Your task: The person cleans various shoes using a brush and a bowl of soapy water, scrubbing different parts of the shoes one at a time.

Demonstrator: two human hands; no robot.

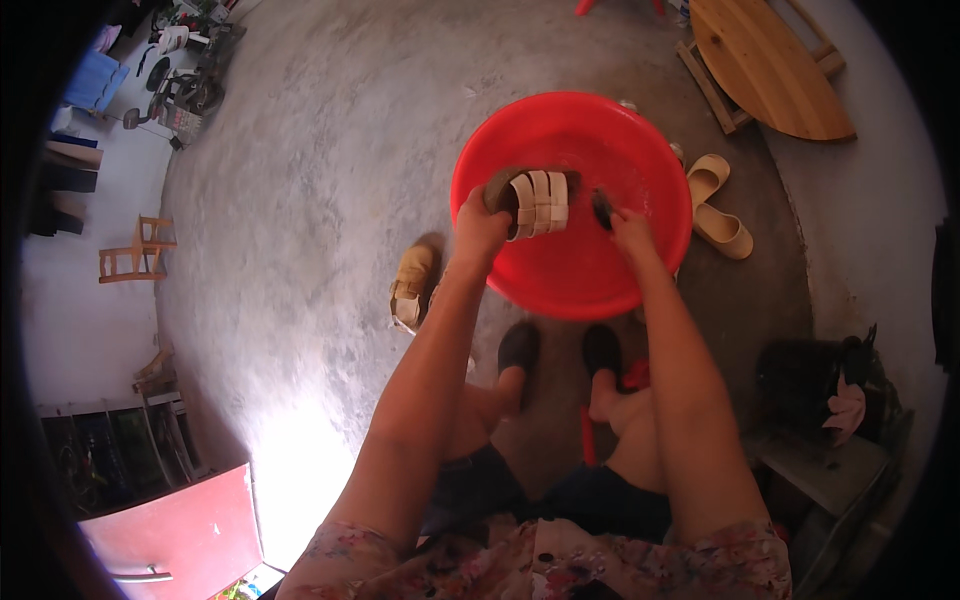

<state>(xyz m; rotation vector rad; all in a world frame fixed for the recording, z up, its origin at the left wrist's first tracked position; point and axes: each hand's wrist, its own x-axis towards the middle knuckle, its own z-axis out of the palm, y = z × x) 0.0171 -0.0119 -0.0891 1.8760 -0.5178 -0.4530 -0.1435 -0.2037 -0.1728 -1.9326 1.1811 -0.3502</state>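
Observation:
My left hand (482, 229) grips a strappy sandal (541, 201) by its heel end. The sandal has pale woven straps and a brown insole, and it is over a large red plastic basin (570, 289). On the basin's right side, my right hand (631, 232) holds a small dark object (602, 208), possibly a brush; its shape is blurred and partly covered by the fingers. A gap separates it from the sandal. What looks like shallow water is in the basin.
Tan shoes (411, 285) stand on the concrete floor left of the basin. Yellow clogs (721, 229) lie to its right. A wooden tabletop (772, 67) leans near the right wall. Dark shoes (519, 346) are on my feet, close to the basin.

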